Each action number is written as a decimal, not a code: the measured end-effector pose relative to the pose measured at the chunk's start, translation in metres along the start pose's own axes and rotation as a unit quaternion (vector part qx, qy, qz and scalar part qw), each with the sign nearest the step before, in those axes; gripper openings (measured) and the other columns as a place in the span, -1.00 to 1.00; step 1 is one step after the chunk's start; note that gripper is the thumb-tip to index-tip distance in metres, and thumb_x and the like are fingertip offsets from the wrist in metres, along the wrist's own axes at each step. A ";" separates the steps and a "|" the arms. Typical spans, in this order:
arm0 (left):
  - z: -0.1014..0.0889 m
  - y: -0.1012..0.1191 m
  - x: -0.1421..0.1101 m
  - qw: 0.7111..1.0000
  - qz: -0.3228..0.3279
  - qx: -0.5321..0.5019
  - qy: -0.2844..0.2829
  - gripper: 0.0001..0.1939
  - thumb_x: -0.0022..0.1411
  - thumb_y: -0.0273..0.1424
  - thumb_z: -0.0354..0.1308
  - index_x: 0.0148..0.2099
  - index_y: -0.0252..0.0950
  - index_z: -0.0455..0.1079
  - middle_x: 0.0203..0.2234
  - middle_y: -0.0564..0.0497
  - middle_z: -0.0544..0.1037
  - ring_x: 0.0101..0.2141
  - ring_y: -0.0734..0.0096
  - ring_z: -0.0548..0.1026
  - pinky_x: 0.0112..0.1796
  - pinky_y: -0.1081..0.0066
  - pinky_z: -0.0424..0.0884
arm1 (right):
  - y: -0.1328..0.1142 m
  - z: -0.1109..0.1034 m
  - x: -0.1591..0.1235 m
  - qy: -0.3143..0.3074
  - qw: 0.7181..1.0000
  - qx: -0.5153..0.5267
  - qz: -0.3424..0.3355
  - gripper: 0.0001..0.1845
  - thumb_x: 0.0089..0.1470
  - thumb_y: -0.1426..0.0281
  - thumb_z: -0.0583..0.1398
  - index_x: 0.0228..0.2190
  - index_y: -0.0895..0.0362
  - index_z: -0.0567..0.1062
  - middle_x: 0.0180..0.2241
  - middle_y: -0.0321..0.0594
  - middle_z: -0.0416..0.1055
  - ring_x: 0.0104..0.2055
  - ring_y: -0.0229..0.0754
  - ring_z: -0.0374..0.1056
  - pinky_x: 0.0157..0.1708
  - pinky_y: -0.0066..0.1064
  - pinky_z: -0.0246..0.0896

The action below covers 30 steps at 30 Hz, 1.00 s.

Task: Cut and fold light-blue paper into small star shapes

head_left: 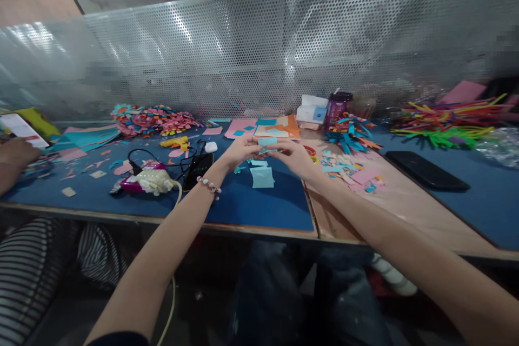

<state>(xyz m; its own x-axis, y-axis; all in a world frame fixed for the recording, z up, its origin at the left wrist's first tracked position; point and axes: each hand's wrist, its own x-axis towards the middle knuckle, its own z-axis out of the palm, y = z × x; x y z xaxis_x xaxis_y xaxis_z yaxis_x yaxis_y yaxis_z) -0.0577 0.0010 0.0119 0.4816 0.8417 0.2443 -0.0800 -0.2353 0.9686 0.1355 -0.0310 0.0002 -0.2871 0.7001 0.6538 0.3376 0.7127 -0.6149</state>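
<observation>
Both my hands meet over the blue mat, pinching a small light-blue piece of paper between them. My left hand, with a beaded bracelet at its wrist, grips the left side. On the right side, my right hand holds it with bent fingers. Just below lies a squarish light-blue paper on the mat, over another piece that peeks out. Smaller blue scraps lie behind it, partly under my hands.
Left are a power strip, a dark phone and a yellow glue gun. Colored paper sheets lie behind my hands. Paper scraps, a blue-orange bundle and a black phone are right. A person's hand holds a phone far left.
</observation>
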 end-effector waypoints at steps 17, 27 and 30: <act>0.009 0.002 0.000 0.984 0.104 0.145 0.011 -0.69 0.03 -0.25 0.26 -0.29 -0.37 0.30 -0.34 -0.05 0.43 -0.33 0.42 0.47 -0.37 0.41 0.43 | -0.001 0.004 0.003 0.071 0.986 0.102 0.107 -0.71 -0.10 0.18 0.26 -0.40 0.14 0.58 -0.40 -0.20 0.52 -0.35 -0.17 0.38 -0.36 -0.37 0.28; 0.003 -0.003 0.005 0.979 0.113 0.168 0.035 -0.72 0.06 -0.25 0.23 -0.32 -0.37 0.33 -0.43 -0.01 0.43 -0.39 0.48 0.44 -0.36 0.42 0.42 | 0.006 0.007 0.003 0.083 0.983 0.113 0.122 -0.68 -0.14 0.13 0.28 -0.51 0.14 0.43 -0.56 -0.32 0.37 -0.49 -0.26 0.27 -0.47 -0.41 0.17; 0.005 -0.002 0.004 0.978 0.128 0.159 0.045 -0.66 0.02 -0.26 0.27 -0.21 -0.35 0.30 -0.43 0.00 0.43 -0.40 0.47 0.45 -0.40 0.44 0.41 | 0.010 0.012 0.004 0.105 0.970 0.193 0.106 -0.68 -0.17 0.20 0.31 -0.45 0.10 0.34 -0.55 -0.36 0.35 -0.48 -0.25 0.33 -0.43 -0.39 0.23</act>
<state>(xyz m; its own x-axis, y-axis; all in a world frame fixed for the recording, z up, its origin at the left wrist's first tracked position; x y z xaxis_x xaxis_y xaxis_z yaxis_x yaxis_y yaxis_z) -0.0515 0.0022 0.0107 0.4016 0.7713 0.4938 0.0952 -0.5714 0.8151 0.1273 -0.0208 -0.0084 -0.0448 0.8375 0.5446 -0.0029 0.5450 -0.8384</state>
